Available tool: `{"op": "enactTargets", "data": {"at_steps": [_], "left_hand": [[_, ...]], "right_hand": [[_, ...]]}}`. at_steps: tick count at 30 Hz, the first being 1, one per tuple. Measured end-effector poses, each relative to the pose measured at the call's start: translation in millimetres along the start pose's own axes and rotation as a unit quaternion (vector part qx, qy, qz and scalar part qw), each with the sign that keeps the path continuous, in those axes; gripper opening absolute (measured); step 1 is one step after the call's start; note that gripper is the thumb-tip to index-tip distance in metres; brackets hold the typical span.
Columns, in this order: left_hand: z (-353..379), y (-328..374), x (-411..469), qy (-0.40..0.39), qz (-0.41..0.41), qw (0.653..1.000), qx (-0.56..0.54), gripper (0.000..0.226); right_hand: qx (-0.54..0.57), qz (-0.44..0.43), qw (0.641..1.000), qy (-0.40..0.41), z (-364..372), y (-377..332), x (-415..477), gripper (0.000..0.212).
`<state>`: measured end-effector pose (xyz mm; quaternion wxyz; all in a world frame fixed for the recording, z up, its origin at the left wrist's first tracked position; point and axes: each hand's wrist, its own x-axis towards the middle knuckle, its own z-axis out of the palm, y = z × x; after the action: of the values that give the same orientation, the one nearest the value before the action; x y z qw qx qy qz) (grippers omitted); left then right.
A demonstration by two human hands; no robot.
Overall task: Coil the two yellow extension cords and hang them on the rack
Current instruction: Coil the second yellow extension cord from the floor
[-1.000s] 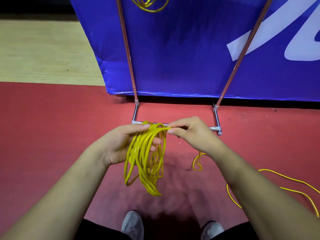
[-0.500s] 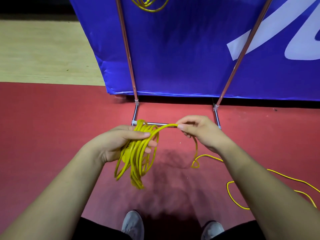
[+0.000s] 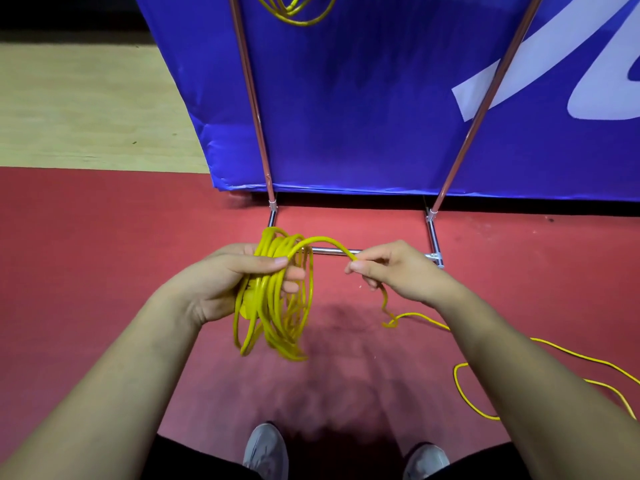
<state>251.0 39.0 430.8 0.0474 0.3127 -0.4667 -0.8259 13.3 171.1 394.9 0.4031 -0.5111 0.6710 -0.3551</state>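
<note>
cord point(image 3: 277, 299) strand now longer btwn hands, right point(image 3: 398, 271) moved out.

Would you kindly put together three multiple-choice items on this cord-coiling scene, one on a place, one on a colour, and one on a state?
1. Where does the uncoiled cord slack lie?
A. on the red floor, to the person's right
B. over the left forearm
C. on the wooden floor

2. What colour is the banner behind the rack?
A. green
B. blue
C. black

3. What is the left hand doing?
A. hanging open
B. resting on the rack
C. gripping the coil

Answers: 1 A, the slack trails across red floor at right; 2 B, blue with white lettering; 3 C, fingers wrap the loops while the right hand pinches the cord.
</note>
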Motion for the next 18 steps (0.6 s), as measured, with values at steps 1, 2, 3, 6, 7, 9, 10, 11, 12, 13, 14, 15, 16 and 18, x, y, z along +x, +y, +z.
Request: {"op": "enactTargets", "data": {"at_steps": [1, 2, 3, 6, 7, 9, 10, 11, 12, 13, 14, 15, 16, 18], "left_hand": [[1, 0, -1, -0.003, -0.004, 1.0, 0.0, 0.06], [2, 1, -2, -0.005, -0.002, 1.0, 0.001, 0.062], [2, 1, -3, -0.003, 0.005, 1.0, 0.001, 0.063], [1, 1, -4, 0.006, 0.026, 1.0, -0.003, 0.063], [1, 1, -5, 0.002, 0.025, 1.0, -0.007, 0.063], [3, -1, -5, -0.008, 0.016, 1.0, -0.007, 0.062], [4, -3, -4, -0.016, 0.012, 1.0, 0.005, 0.061], [6, -5, -3, -0.026, 0.008, 0.999, 0.021, 0.059], [8, -7, -1, -0.038, 0.002, 0.999, 0.039, 0.056], [10, -9, 0, -0.051, -0.007, 0.997, 0.057, 0.051], [12, -10, 1, -0.059, -0.017, 0.995, 0.076, 0.044], [15, -11, 2, -0.062, -0.022, 0.994, 0.093, 0.034], [16, -11, 3, -0.055, -0.022, 0.993, 0.099, 0.023], [14, -8, 4, -0.022, -0.01, 0.997, 0.072, 0.013]], "right_hand": [[0.002, -0.008, 1.0, -0.003, 0, -6, -1, 0.018], [-0.005, -0.019, 1.0, -0.014, 0, -12, -2, 0.019], [-0.018, -0.03, 0.999, -0.028, 0, -17, -3, 0.021], [-0.024, -0.036, 0.999, -0.023, -2, -19, -2, 0.018], [-0.02, -0.035, 0.999, -0.013, -4, -18, 0, 0.014], [-0.029, -0.032, 0.999, -0.008, -7, -16, 1, 0.01], [-0.034, -0.037, 0.999, -0.013, -6, -17, 1, 0.009], [-0.034, -0.045, 0.998, -0.019, -4, -19, -1, 0.007], [-0.027, -0.055, 0.998, -0.029, 0, -24, -2, 0.008], [-0.018, -0.068, 0.997, -0.04, 6, -29, -3, 0.009], [-0.008, -0.085, 0.995, -0.046, 12, -34, -4, 0.011], [0.0, -0.097, 0.994, -0.043, 17, -38, -3, 0.011], [0.005, -0.1, 0.994, -0.034, 19, -37, -1, 0.008], [-0.014, -0.078, 0.997, -0.017, 13, -27, 3, 0.006]]}}
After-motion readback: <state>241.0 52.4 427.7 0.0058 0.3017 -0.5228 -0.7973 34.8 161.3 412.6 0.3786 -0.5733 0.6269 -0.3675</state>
